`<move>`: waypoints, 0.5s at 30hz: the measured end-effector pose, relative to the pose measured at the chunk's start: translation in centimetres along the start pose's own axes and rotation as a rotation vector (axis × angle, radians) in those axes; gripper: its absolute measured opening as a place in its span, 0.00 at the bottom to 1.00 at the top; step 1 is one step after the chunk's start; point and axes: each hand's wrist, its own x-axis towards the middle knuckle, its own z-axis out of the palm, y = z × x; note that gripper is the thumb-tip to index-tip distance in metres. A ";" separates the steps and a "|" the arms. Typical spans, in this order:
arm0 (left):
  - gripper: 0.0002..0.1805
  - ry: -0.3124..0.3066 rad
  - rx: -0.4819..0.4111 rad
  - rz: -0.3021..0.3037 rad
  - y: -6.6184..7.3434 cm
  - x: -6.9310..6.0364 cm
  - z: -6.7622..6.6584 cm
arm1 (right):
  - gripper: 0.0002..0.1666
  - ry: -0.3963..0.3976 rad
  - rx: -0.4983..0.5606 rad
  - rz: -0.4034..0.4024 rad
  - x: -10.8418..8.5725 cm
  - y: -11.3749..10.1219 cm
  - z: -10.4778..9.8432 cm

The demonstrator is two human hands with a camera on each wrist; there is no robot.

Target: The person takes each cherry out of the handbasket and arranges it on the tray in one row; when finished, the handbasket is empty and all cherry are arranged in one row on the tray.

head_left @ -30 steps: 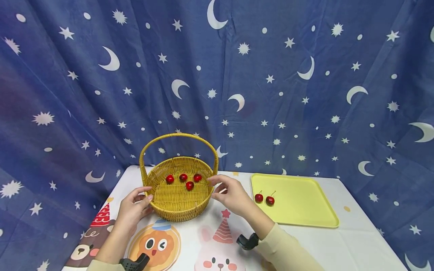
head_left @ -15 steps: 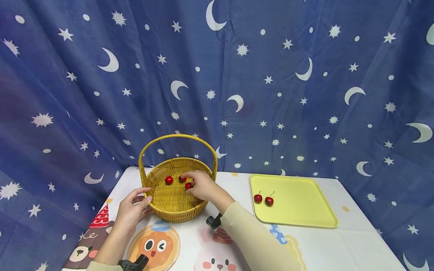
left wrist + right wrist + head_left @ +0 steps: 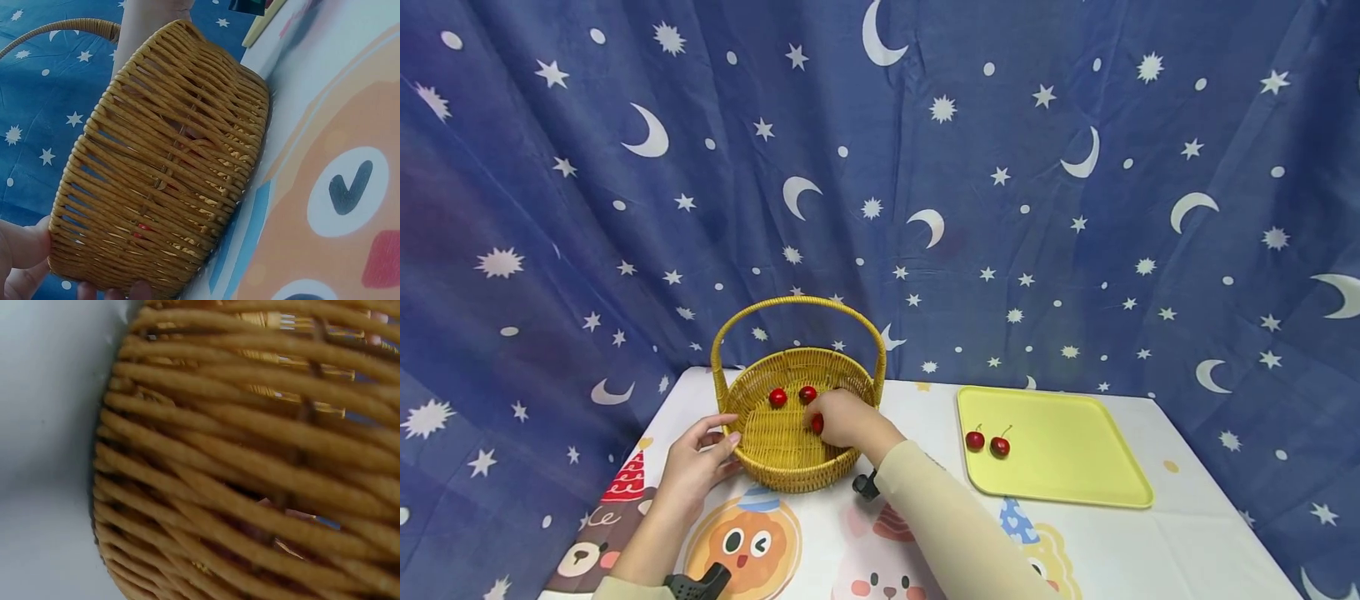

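The round wicker basket [image 3: 790,478] with a tall arched handle stands upright on the table. My left hand [image 3: 694,454] grips its left rim; in the left wrist view the thumb [image 3: 28,244] and fingertips lie at the woven wall. My right hand [image 3: 844,419] reaches inside over the right rim, fingers curled at a dark red cherry [image 3: 817,423], which they appear to pinch. Farther back in the basket lie one cherry [image 3: 777,397] at the left and another cherry [image 3: 807,395] beside my right hand. That hand covers the basket's right part. In the right wrist view, the woven wall [image 3: 237,456] hides the fingers.
A yellow tray [image 3: 1067,450] lies to the right, with two stemmed cherries near its left edge, a left cherry [image 3: 975,440] and a right cherry [image 3: 1000,447]. The white tablecloth [image 3: 1195,533] has cartoon prints. A blue star-patterned curtain [image 3: 970,183] hangs behind.
My right hand has left the basket's right rim and gone inside, over the cherries at the right. The cherry at its fingers has shifted slightly toward the front. My left hand stays put.
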 end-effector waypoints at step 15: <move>0.24 0.003 -0.003 0.001 -0.1 0.0 0.0 | 0.18 0.181 0.354 -0.032 -2.5 0.0 -1.6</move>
